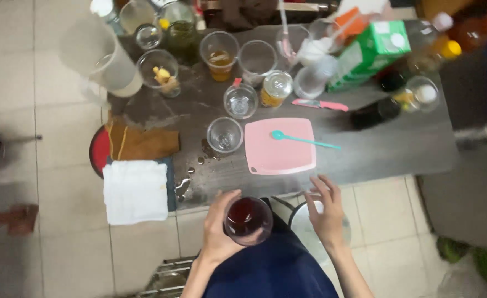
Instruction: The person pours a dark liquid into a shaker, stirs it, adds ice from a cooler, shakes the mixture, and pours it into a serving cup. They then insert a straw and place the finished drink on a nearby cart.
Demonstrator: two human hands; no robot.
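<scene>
Glass (248, 219) of dark red liquid, round, clear-walled, nearly full.

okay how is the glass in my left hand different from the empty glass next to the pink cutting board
The held glass contains dark red liquid; the glass by the board looks empty. The held glass is gripped by the left hand off the table; the other stands on the table. Both are clear and upright.

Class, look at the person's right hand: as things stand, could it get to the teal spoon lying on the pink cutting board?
Probably yes. The right hand is open and empty at the table's near edge, and the teal spoon lies on the pink cutting board just beyond it, with nothing standing between them.
</scene>
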